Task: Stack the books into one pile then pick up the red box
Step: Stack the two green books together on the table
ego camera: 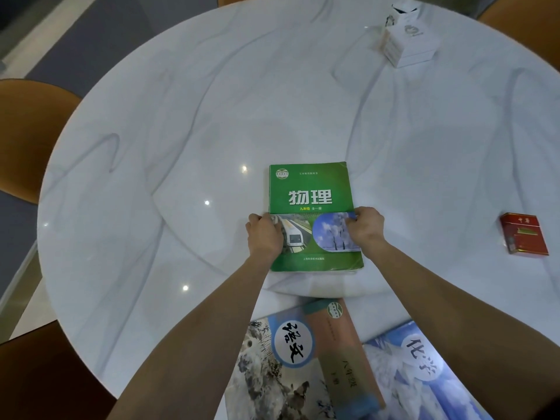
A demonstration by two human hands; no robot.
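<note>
Both hands pinch the green paperback physics textbook (313, 213) at its side edges, left hand (265, 234) at nine o'clock, right hand (365, 227) at three, fingers curled onto the cover. It lies flat mid-bench on the round white marble bench (181, 116). It looks light and bendy; holding both edges should stop sagging. Two more textbooks (303, 365) lie at six o'clock; the small red cardboard box (522, 233) sits at three, probably light and crushable.

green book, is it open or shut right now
Shut. The green book lies flat on the table, front cover up, no pages showing. The left hand and right hand grip its side edges.
</note>
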